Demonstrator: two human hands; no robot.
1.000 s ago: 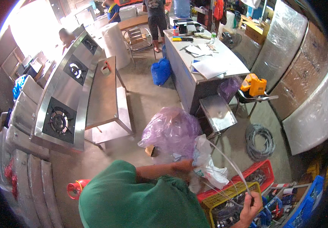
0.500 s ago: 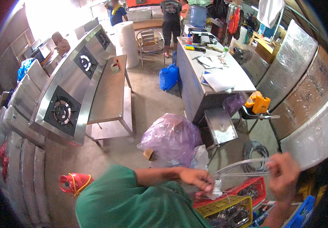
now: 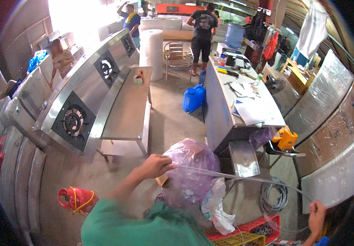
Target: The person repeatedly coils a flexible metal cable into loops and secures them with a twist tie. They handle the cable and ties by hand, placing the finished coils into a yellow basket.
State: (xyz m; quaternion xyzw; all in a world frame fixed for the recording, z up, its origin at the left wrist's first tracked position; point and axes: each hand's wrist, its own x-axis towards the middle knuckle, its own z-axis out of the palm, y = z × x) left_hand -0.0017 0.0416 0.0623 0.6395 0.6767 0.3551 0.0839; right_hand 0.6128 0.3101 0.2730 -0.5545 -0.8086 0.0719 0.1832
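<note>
A length of clear, flexible tube (image 3: 236, 175) spans between my two hands, running from the middle of the view down to the right. My left hand (image 3: 157, 165) is closed around one part of it, in front of the purple plastic bag (image 3: 193, 162). At the lower right my right hand (image 3: 317, 213) pinches the tube farther along. Loose thin loops hang below, over a red crate (image 3: 276, 229) and a yellow crate (image 3: 246, 240) that hold tangled pieces I cannot make out. A white plastic bag (image 3: 218, 207) lies beside the crates.
A red gas cylinder (image 3: 78, 198) stands on the floor at left. A steel stove with burners (image 3: 73, 121) and a low bench (image 3: 125, 115) run along the left. A white-topped counter (image 3: 248, 92), a coiled hose (image 3: 274, 197) and wrapped cartons (image 3: 328, 135) occupy the right. Several people are farther back.
My hands have moved apart, the left one up and leftward, the right one down. The looped tube is now drawn out between them. A person at far left has shifted.
</note>
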